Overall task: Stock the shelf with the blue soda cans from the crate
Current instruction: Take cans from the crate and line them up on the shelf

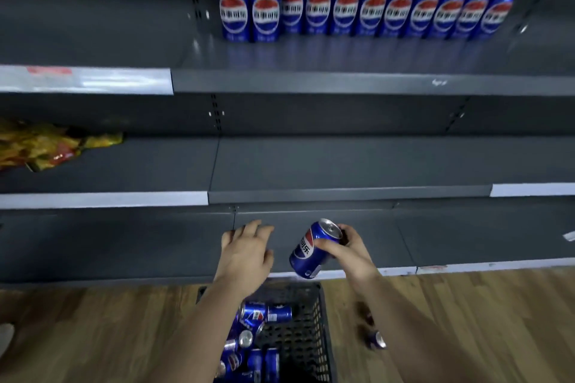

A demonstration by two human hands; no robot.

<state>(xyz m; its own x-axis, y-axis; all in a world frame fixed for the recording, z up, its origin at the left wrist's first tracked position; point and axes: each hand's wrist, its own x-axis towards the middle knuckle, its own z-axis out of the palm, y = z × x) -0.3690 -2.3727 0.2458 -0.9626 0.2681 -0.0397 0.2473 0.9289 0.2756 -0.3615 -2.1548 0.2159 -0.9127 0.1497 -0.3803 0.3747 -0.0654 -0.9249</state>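
Row of cans [364, 8] filling back of top shelf [311, 82] from middle rightward; strip in front and stretch to left lying open. Snack bags [46, 146] taking up left end of middle shelf [342, 193]; rest lying free. Left forearm [214, 320] crossing over left side of crate [314, 320], partly covering jumbled cans [264, 314] inside. Blurred thing, possibly loose can [377, 340], lying on floor [466, 320] just right of crate.

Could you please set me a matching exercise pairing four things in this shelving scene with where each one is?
1. row of cans
2. tilted can
3. snack bags
4. crate

A. on the wooden floor
B. middle shelf, far left
C. upright on the upper shelf
D. gripped by the right hand

Pairs: 1-C, 2-D, 3-B, 4-A
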